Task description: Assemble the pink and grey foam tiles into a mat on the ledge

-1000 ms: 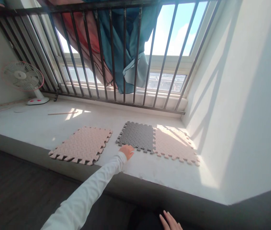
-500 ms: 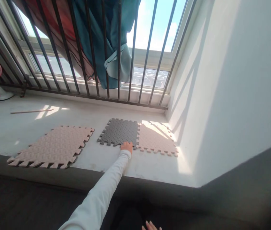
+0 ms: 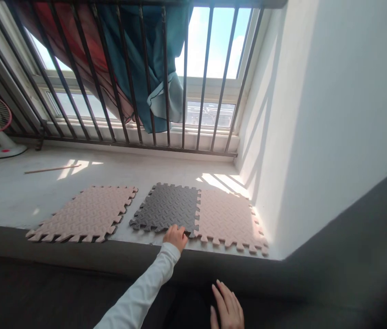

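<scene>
head view: grey mat (image 3: 168, 206), on ledge (image 3: 121, 168) between pink mats (image 3: 91, 211); left hand (image 3: 175, 238), fingers clamped on near edge, step seemingly positioning; next likely needs steady grip; right hand (image 3: 229, 308), fingers apart.

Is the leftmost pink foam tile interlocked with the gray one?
No, a strip of pale ledge shows between the leftmost pink foam tile and the gray foam tile.

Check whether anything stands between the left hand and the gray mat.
Nothing visible does: the left hand is at the gray mat, its fingers on the near edge, close to the right corner.
</scene>
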`<state>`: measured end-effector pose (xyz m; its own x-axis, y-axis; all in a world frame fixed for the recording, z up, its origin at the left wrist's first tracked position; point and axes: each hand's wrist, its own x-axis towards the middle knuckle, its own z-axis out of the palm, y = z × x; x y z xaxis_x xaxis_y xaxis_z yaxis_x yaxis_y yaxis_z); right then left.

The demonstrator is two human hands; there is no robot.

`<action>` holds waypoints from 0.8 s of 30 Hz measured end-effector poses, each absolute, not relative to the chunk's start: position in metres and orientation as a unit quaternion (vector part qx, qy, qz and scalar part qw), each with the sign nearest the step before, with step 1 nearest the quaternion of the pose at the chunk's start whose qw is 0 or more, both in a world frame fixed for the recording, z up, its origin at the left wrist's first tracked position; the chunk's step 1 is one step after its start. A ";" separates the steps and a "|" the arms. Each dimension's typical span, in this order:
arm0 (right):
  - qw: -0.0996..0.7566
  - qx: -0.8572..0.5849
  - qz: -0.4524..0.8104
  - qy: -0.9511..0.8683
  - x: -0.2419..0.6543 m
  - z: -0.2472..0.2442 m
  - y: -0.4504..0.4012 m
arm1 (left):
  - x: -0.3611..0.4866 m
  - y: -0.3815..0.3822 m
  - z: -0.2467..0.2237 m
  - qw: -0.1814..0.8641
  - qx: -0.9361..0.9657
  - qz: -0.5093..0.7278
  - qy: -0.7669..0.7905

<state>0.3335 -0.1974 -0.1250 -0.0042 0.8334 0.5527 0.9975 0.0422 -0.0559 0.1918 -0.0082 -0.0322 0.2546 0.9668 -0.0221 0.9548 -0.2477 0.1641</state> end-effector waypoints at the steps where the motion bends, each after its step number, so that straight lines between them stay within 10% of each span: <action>1: 0.214 -0.666 -0.178 -0.692 0.336 -0.115 -0.189 | 0.188 -0.020 -0.033 0.070 0.793 0.039 0.604; 24: 0.075 -0.694 -0.102 -0.709 0.336 -0.082 -0.102 | 0.211 -0.069 -0.078 -0.040 0.848 0.053 0.525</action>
